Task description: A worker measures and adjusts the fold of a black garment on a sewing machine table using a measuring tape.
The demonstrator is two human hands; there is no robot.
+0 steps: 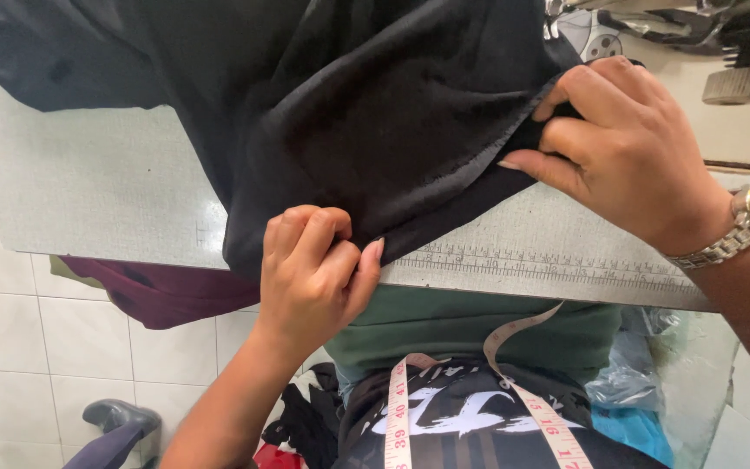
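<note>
The left hand (314, 269) pinches the near edge of a black fabric (366, 113) at the front rim of the bench (97, 191), fingers curled tight. A tape measure (397, 408) hangs below it. Farther off, the right hand (627, 148), wearing a metal wristwatch (744, 227), pinches the fabric's raw edge. The fabric drapes across the bench; behind lies a sewing machine (687, 26).
</note>
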